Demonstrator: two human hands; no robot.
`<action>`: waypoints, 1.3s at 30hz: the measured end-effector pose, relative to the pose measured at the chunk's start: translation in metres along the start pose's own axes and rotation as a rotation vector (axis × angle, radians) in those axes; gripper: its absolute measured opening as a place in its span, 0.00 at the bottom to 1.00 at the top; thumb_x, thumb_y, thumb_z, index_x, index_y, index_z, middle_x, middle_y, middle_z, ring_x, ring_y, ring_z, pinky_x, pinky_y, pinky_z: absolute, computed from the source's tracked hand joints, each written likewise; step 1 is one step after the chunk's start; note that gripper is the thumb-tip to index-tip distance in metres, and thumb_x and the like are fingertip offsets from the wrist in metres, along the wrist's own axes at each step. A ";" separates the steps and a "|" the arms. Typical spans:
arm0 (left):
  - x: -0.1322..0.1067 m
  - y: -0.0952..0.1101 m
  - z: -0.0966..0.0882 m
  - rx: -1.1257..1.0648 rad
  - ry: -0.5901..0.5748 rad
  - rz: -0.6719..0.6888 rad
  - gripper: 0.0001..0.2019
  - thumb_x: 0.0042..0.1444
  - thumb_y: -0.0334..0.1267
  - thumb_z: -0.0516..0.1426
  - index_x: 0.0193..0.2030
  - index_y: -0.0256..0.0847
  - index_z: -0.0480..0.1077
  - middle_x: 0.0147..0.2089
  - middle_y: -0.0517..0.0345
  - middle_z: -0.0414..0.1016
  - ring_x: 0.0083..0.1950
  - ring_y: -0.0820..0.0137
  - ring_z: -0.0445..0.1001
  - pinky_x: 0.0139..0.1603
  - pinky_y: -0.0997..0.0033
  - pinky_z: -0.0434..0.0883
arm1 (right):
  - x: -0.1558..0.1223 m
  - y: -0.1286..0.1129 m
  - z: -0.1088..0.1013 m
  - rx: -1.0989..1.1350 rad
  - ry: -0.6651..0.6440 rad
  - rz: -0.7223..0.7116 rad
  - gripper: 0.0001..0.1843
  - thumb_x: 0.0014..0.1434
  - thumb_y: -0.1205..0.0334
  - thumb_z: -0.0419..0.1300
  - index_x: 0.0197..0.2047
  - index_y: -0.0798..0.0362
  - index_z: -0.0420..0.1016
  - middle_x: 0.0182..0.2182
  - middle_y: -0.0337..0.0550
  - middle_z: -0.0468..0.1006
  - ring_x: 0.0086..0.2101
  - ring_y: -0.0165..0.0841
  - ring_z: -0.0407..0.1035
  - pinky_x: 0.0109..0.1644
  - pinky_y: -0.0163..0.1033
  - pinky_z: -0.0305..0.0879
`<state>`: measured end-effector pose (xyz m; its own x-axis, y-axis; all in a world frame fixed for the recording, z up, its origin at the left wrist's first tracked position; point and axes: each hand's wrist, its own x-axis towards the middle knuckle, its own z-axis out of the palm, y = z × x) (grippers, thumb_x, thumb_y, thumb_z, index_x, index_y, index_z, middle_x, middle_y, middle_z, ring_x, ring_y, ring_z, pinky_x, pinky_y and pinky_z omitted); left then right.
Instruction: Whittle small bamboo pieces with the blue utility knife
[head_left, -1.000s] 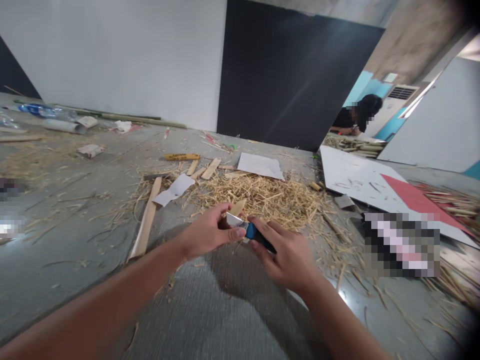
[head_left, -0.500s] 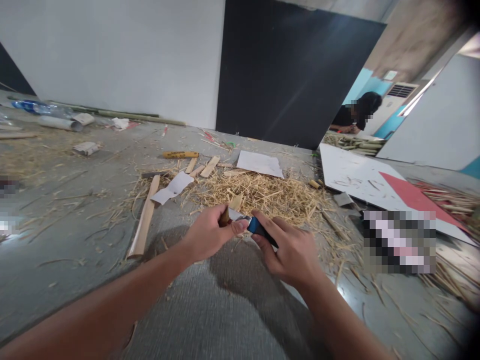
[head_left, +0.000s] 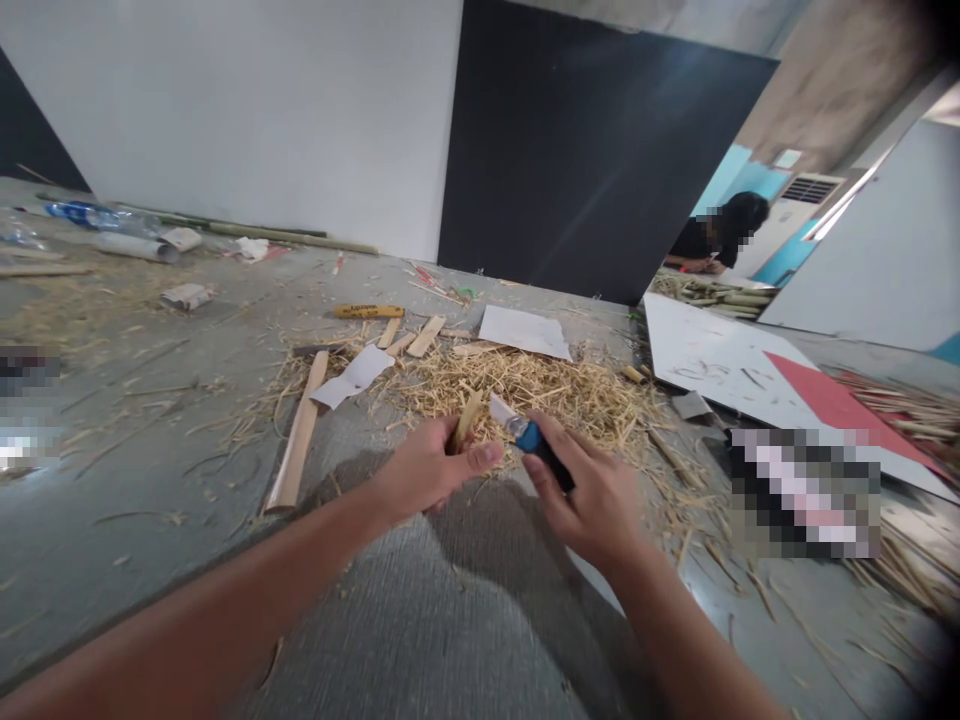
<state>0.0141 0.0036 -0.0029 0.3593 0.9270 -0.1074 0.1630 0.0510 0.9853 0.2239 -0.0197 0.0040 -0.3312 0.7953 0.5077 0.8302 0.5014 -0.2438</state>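
My left hand [head_left: 427,470] is closed around a short piece of bamboo [head_left: 468,420] that sticks up out of the fist. Close beside it, my right hand [head_left: 592,490] grips a utility knife [head_left: 529,435] with a blue and black handle. Its blade points up and left, just clear of the bamboo's tip. Both hands hover over my grey-clad lap [head_left: 450,620], in front of a heap of pale shavings [head_left: 540,385] on the floor.
A long bamboo slat [head_left: 298,435], short slats [head_left: 420,338], paper sheets [head_left: 525,330] and a yellow tool [head_left: 367,312] lie on the floor. A white and red board [head_left: 735,370] lies right. Bottles [head_left: 82,215] line the wall. Another person [head_left: 720,235] sits far back.
The knife blade has come off the bamboo piece and swung up to the right of it. My left hand has turned the bamboo more upright.
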 end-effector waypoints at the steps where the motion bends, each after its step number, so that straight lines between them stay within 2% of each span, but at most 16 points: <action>1: -0.001 0.000 0.001 -0.035 -0.045 -0.004 0.23 0.51 0.60 0.59 0.31 0.44 0.55 0.16 0.73 0.53 0.13 0.79 0.53 0.14 0.77 0.53 | -0.001 -0.001 0.001 0.009 -0.048 -0.039 0.25 0.66 0.54 0.50 0.64 0.50 0.61 0.44 0.48 0.78 0.38 0.38 0.74 0.39 0.40 0.68; 5: -0.005 0.002 0.004 -0.171 -0.152 0.017 0.21 0.53 0.56 0.60 0.37 0.43 0.57 0.17 0.75 0.53 0.14 0.81 0.51 0.14 0.78 0.54 | -0.002 -0.006 0.002 0.039 -0.159 -0.120 0.25 0.67 0.53 0.50 0.64 0.51 0.62 0.41 0.47 0.78 0.35 0.36 0.74 0.35 0.38 0.66; 10: -0.010 0.004 0.005 -0.314 -0.249 0.000 0.19 0.58 0.54 0.56 0.47 0.46 0.56 0.24 0.72 0.52 0.17 0.82 0.48 0.15 0.81 0.50 | -0.002 -0.006 0.000 0.070 -0.181 -0.143 0.25 0.67 0.53 0.50 0.64 0.50 0.61 0.38 0.46 0.77 0.33 0.34 0.72 0.33 0.37 0.63; 15: -0.011 0.004 0.004 -0.278 -0.240 0.042 0.20 0.59 0.55 0.55 0.49 0.44 0.59 0.25 0.70 0.52 0.20 0.81 0.49 0.18 0.79 0.51 | -0.002 -0.007 -0.002 0.077 -0.192 -0.141 0.22 0.66 0.52 0.50 0.61 0.51 0.63 0.41 0.47 0.78 0.35 0.35 0.73 0.36 0.37 0.63; 18: -0.010 0.005 0.005 -0.228 -0.200 0.090 0.20 0.59 0.54 0.54 0.49 0.42 0.62 0.25 0.68 0.53 0.21 0.79 0.51 0.20 0.78 0.52 | -0.002 -0.008 -0.002 0.078 -0.191 -0.146 0.21 0.66 0.53 0.50 0.58 0.51 0.64 0.43 0.47 0.78 0.36 0.36 0.74 0.36 0.37 0.63; 23: -0.008 0.007 0.007 -0.008 -0.101 0.147 0.19 0.60 0.56 0.51 0.45 0.41 0.65 0.21 0.68 0.53 0.19 0.77 0.51 0.20 0.76 0.52 | -0.002 -0.009 -0.001 -0.024 -0.146 -0.122 0.19 0.66 0.50 0.49 0.54 0.52 0.66 0.39 0.45 0.79 0.33 0.36 0.74 0.31 0.37 0.58; 25: -0.006 0.005 0.006 0.112 -0.066 0.165 0.19 0.61 0.56 0.49 0.38 0.41 0.65 0.19 0.68 0.53 0.19 0.76 0.52 0.20 0.75 0.52 | -0.002 -0.009 -0.002 -0.098 -0.105 -0.106 0.19 0.66 0.49 0.49 0.51 0.52 0.68 0.37 0.45 0.79 0.32 0.36 0.73 0.30 0.37 0.56; 28: -0.004 0.003 0.006 0.291 0.014 0.211 0.23 0.61 0.58 0.48 0.26 0.41 0.59 0.19 0.65 0.55 0.21 0.76 0.54 0.21 0.75 0.50 | -0.002 -0.010 -0.003 -0.184 -0.063 -0.073 0.17 0.65 0.50 0.49 0.48 0.52 0.68 0.35 0.44 0.79 0.29 0.35 0.73 0.28 0.38 0.53; 31: -0.003 0.003 0.007 0.407 0.110 0.241 0.24 0.61 0.58 0.47 0.23 0.41 0.55 0.20 0.65 0.55 0.22 0.76 0.54 0.21 0.74 0.50 | -0.002 -0.013 -0.004 -0.222 -0.035 -0.056 0.17 0.65 0.50 0.50 0.48 0.52 0.68 0.35 0.44 0.79 0.30 0.35 0.72 0.28 0.38 0.52; 35: -0.002 0.005 0.010 0.425 0.216 0.260 0.23 0.62 0.57 0.47 0.24 0.40 0.57 0.20 0.65 0.57 0.22 0.76 0.56 0.22 0.74 0.51 | -0.003 -0.022 0.000 -0.259 0.021 -0.006 0.16 0.64 0.50 0.50 0.47 0.51 0.69 0.33 0.43 0.78 0.28 0.35 0.71 0.27 0.38 0.51; 39: -0.002 0.006 0.013 0.349 0.249 0.240 0.24 0.62 0.58 0.47 0.24 0.41 0.56 0.19 0.66 0.56 0.20 0.77 0.55 0.20 0.75 0.50 | -0.001 -0.029 0.002 -0.166 0.061 0.120 0.16 0.65 0.50 0.49 0.47 0.51 0.68 0.32 0.43 0.77 0.25 0.34 0.69 0.26 0.37 0.50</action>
<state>0.0257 -0.0031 0.0016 0.2008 0.9603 0.1939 0.4162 -0.2628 0.8705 0.1987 -0.0343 0.0087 -0.2021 0.8214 0.5333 0.9261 0.3375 -0.1688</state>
